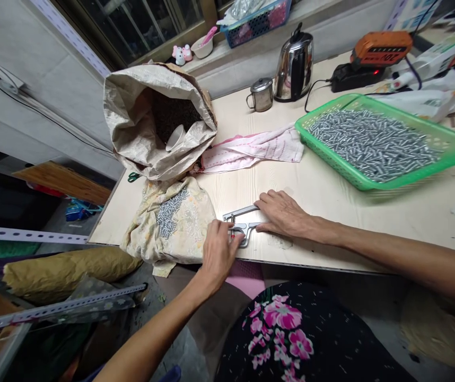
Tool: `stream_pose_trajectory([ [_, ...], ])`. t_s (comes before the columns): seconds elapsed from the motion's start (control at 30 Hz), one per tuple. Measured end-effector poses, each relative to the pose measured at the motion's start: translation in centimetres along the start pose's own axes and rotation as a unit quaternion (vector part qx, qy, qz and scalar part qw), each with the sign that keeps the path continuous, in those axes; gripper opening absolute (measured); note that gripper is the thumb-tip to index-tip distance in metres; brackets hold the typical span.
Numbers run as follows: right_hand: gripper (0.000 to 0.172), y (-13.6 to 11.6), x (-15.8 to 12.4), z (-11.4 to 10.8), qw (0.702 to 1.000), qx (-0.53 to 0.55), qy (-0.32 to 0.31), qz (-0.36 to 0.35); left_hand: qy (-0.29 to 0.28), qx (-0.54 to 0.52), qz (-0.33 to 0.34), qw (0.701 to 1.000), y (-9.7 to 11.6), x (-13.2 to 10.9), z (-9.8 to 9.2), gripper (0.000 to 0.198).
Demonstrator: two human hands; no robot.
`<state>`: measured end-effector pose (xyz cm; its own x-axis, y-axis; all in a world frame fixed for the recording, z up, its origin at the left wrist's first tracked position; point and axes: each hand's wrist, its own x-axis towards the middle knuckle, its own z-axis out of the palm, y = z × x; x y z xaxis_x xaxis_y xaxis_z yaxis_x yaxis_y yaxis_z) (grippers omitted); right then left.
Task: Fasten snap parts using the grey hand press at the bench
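Observation:
A silver metal hand press (245, 228) with a long lever, a small spring and a red bit stands at the table's front edge. My right hand (283, 214) is closed around the handle end, thumb below and fingers over the lever. At the press's head, my left hand (218, 246) is closed with thumb and fingertips together; whatever they pinch is hidden. Left of it, a small heap of silver metal pins (169, 215) lies on a yellowish patterned cloth (198, 233). Many similar metal pieces (370, 140) fill a green plastic basket (386, 185) at the right.
A large open woven sack (132, 122) with dark contents and a white cup (176, 137) stands at the back left. Behind are a pink-white towel (255, 151), a metal mug (262, 95), a kettle (294, 66) and an orange battery (382, 48) on a charger.

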<state>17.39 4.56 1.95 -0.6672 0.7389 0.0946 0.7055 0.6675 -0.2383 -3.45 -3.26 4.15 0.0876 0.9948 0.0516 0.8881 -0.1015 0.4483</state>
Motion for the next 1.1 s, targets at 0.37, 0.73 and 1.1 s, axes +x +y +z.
stream_pose_trajectory([
  [0.37,0.047,0.3,0.0,-2.6,0.992,0.029,-0.123,0.01,-0.189,0.111,0.167,0.961,2.1,5.7,0.7,0.042],
  [0.73,0.016,0.0,1.1,-1.9,0.989,-0.002,-0.147,-0.015,-0.142,0.101,0.123,0.977,2.4,5.5,1.8,0.008],
  [1.1,0.021,6.0,2.6,-1.6,0.993,0.034,-0.09,-0.063,-0.027,0.062,0.219,0.973,3.0,-1.1,4.9,0.05],
])
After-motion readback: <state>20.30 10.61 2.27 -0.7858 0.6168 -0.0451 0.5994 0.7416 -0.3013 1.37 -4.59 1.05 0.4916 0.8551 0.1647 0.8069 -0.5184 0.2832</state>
